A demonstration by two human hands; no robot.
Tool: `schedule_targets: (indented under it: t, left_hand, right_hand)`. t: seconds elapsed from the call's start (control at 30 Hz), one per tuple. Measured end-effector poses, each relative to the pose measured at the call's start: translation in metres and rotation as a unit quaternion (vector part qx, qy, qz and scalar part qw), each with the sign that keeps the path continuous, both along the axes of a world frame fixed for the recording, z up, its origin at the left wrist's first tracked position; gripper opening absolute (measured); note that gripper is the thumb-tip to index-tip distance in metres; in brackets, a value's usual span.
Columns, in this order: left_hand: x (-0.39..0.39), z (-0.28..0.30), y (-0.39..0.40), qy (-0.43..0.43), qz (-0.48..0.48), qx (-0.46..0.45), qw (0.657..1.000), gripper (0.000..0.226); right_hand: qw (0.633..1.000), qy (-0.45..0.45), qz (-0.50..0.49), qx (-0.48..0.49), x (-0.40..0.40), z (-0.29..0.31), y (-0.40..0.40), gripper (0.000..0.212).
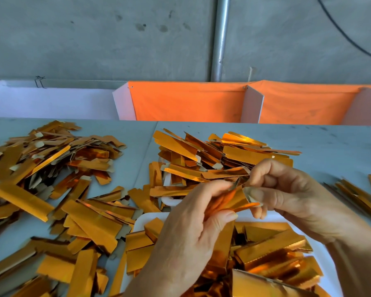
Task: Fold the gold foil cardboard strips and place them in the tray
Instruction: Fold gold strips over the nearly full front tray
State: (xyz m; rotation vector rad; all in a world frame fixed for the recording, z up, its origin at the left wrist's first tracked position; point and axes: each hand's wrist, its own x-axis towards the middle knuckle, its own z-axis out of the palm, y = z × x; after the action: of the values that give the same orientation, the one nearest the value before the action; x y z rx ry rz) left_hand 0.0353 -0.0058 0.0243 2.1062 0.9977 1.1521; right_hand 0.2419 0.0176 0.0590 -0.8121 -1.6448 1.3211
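Observation:
Both my hands hold one gold foil strip (234, 200) above the white tray (145, 220). My left hand (191, 228) grips its lower part between thumb and fingers. My right hand (287, 191) pinches its upper end, where a small flap is bent over. The tray at the bottom centre holds several folded gold strips (272, 251). Loose strips lie heaped on the grey table: a big pile at the left (51, 168) and another behind my hands (212, 155).
A few more strips (360, 196) lie at the right edge. A second white tray's rim (169, 201) peeks from under the centre pile. White and orange partitions (186, 101) stand along the table's far edge, with a metal pole (221, 39) and concrete wall behind.

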Motion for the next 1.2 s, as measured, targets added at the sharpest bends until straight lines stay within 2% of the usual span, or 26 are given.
schedule_targets:
  t: [0.17, 0.33, 0.63, 0.73, 0.8, 0.9, 0.97, 1.1, 1.2]
  left_hand:
    - [-0.004, 0.001, 0.002, -0.064, -0.002, -0.04, 0.997, 0.027]
    - [-0.008, 0.002, 0.002, -0.066, -0.024, -0.056, 0.996, 0.028]
    - [-0.008, 0.003, 0.002, -0.095, -0.034, -0.066, 0.993, 0.034]
    - [-0.006, 0.002, 0.001, -0.017, 0.033, 0.044, 0.998, 0.036]
    - [-0.002, 0.0, 0.003, 0.041, 0.094, 0.141, 0.985, 0.032]
    - [0.006, -0.001, 0.004, 0.072, 0.142, 0.246, 0.956, 0.033]
    - [0.009, -0.002, 0.004, 0.073, 0.154, 0.275, 0.946, 0.036]
    - [0.011, -0.003, 0.006, 0.078, 0.172, 0.315, 0.93, 0.032]
    - [0.013, -0.003, 0.005, 0.065, 0.175, 0.34, 0.922, 0.026]
  right_hand:
    - [0.999, 0.035, 0.017, -0.035, -0.003, 0.0, -0.001, 0.023]
    - [0.996, 0.054, 0.021, -0.062, -0.004, -0.001, 0.0, 0.033]
    - [0.996, 0.055, 0.047, -0.058, -0.005, -0.001, 0.0, 0.034]
    - [0.999, 0.02, 0.037, -0.033, -0.003, 0.0, -0.002, 0.036]
    - [1.0, -0.008, 0.022, -0.013, -0.002, 0.001, -0.003, 0.032]
    - [0.999, -0.03, 0.009, 0.002, -0.002, 0.001, -0.003, 0.022]
    - [0.999, -0.038, 0.006, 0.01, -0.002, 0.001, -0.004, 0.022]
    - [0.998, -0.044, -0.013, 0.036, 0.0, 0.0, -0.004, 0.04]
    - [0.998, -0.045, -0.017, 0.049, -0.001, -0.001, -0.003, 0.028]
